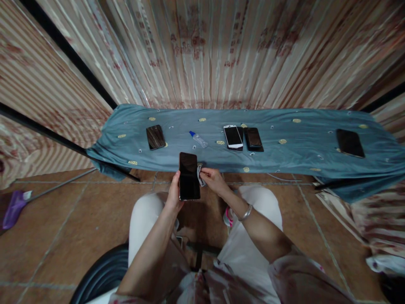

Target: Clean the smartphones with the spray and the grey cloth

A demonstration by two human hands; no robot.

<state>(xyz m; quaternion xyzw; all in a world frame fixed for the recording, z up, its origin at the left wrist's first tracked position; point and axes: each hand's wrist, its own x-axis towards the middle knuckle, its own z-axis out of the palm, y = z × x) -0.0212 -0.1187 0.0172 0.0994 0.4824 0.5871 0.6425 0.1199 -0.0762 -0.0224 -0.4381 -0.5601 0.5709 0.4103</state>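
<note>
Viewpoint: a head camera is looking down at a seated person's own arms, lap and a low bench ahead.
Left hand (pixel 174 195): it is gripping a phone (pixel 189 176) by its left edge, fingers wrapped behind it and thumb along the side, holding it upright and screen-up between the knees, probably so the glass is facing the person and staying steady.
Right hand (pixel 214 179): its fingers are pinched shut on a small pale cloth (pixel 200 175), which is pressing against the phone's right edge, as if placed there for wiping.
Phone: it is a slim black slab with a dark, glossy, unlit screen; it is sitting in the air just in front of the bench edge, above the tiled floor (pixel 63 228).
Cloth: it is crumpled and mostly hidden in the fingers, so its full shape cannot be told.
Bench (pixel 284 162): it is draped in a blue-green sheet with small yellow motifs.
Other phones: four are lying flat on the sheet, one dark phone (pixel 155 137) at the left, a white phone (pixel 233 137) touching a black one (pixel 253 139) at the middle, and a far phone (pixel 349 143) well apart at the right.
Spray bottle (pixel 198 139): a small clear bottle with a blue cap is lying on its side between the left and middle phones, near the hands.
Wrist: a silver bangle (pixel 246 212) is circling the right forearm.
</note>
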